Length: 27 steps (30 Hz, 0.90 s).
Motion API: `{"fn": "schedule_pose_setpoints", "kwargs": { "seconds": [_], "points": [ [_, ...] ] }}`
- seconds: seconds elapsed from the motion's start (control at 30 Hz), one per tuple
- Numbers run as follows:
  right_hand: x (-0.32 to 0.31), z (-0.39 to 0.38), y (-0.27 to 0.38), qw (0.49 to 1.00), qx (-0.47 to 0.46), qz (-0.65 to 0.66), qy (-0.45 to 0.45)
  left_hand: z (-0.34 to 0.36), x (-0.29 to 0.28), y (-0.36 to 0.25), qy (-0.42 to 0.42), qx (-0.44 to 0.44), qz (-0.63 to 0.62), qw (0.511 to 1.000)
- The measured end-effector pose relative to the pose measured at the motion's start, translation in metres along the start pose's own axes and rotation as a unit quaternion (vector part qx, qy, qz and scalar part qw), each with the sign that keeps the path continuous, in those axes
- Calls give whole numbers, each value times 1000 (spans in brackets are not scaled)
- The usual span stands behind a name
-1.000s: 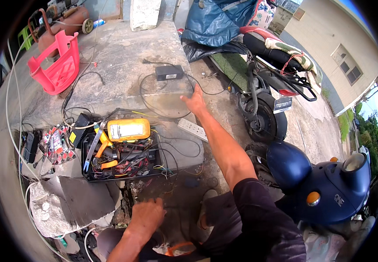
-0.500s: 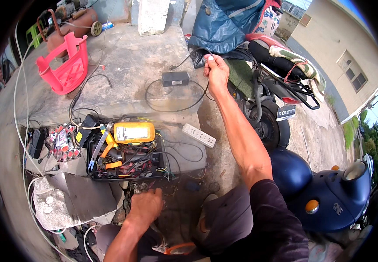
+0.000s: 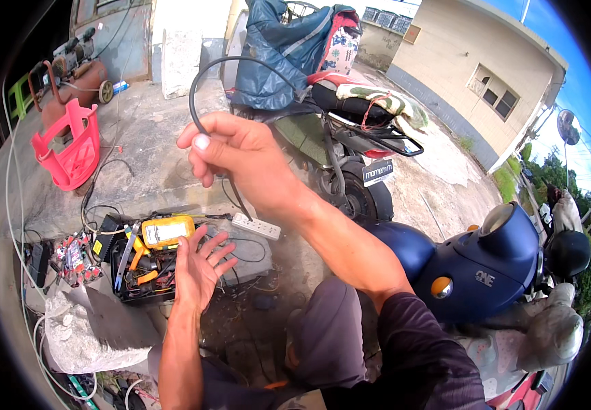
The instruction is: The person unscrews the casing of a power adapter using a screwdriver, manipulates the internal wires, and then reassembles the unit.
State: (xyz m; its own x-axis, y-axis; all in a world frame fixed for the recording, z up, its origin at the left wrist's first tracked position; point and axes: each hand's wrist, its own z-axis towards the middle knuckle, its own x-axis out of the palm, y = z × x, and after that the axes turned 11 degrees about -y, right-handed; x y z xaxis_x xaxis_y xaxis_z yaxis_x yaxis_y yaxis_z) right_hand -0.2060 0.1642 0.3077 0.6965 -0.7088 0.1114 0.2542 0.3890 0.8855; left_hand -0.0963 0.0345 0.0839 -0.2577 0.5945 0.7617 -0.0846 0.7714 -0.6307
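Note:
My right hand (image 3: pixel 241 154), raised in front of the concrete ledge, pinches a black cable (image 3: pixel 247 59) between thumb and fingers. The cable arcs up and over to the right, and part of it hangs below the hand. Palm up and fingers spread, my left hand (image 3: pixel 200 270) is empty beside a black tray (image 3: pixel 146 298) of jumbled tools. A yellow multimeter (image 3: pixel 165 231) lies at that tray's far side. Behind my left fingers is a white power strip (image 3: pixel 257 227). The black power adapter is out of sight.
A pink plastic stool (image 3: pixel 70 154) lies tipped on the ledge near an air compressor (image 3: pixel 83 82). On the right stand a dark blue scooter (image 3: pixel 473 273) and a motorbike (image 3: pixel 350 157). A broken concrete block (image 3: pixel 90 331) sits at left; a white hose (image 3: pixel 12 171) runs past it.
My right hand has come nearer and to the left, bringing the cable up. My left hand has risen and opened from a closed shape. The whole view has turned rightward.

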Motion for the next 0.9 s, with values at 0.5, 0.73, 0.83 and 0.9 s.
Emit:
{"fn": "schedule_pose_setpoints", "kwargs": {
  "seconds": [0.5, 0.73, 0.83, 0.9],
  "points": [
    [-94, -126, -97, 900, 114, -390, 160, 21, 13, 23, 49, 66, -20, 996],
    [-316, -79, -77, 808, 83, -549, -200, 0, 20, 32, 41, -14, 116, 992],
    [-408, -42, -59, 743, 3, -601, -296, -4, 18, 36, 35, -37, 183, 982],
    [-450, -23, -54, 686, -47, -656, -311, -3, 9, 40, 22, -53, 235, 970]
  ]
}}
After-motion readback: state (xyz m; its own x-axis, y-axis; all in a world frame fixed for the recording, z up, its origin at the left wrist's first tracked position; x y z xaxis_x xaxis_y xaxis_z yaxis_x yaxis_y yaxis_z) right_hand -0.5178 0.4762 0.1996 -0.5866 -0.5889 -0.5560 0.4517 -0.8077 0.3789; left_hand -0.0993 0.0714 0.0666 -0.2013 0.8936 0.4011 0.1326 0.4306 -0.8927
